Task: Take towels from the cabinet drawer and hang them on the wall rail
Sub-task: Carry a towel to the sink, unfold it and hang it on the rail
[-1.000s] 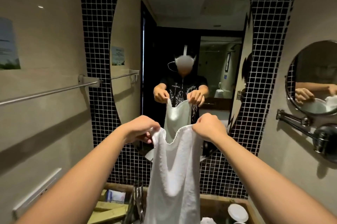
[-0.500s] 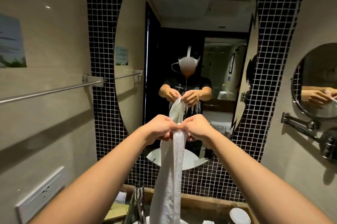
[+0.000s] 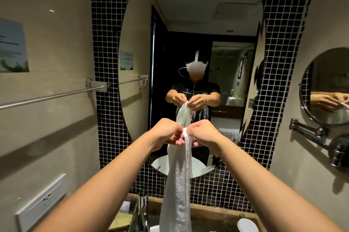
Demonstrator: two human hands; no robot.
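A white towel (image 3: pixel 177 184) hangs folded lengthwise in front of me, its top edge pinched between both hands at chest height. My left hand (image 3: pixel 166 134) grips the top corner from the left, and my right hand (image 3: pixel 204 135) grips it from the right, almost touching the left. The towel's lower end drops out of view at the bottom. The bare metal wall rail (image 3: pixel 51 97) runs along the beige wall to my left, well apart from the towel. The cabinet drawer is not in view.
A large oval mirror (image 3: pixel 190 23) on black mosaic tile faces me, showing a person holding the towel. A round swing-arm mirror (image 3: pixel 326 88) projects from the right wall. A chrome faucet (image 3: pixel 141 211), a wall socket (image 3: pixel 43 201) and a white cup (image 3: pixel 247 225) sit below.
My hands have come together, folding the spread towel into a narrow strip, and have shifted slightly upward in the view.
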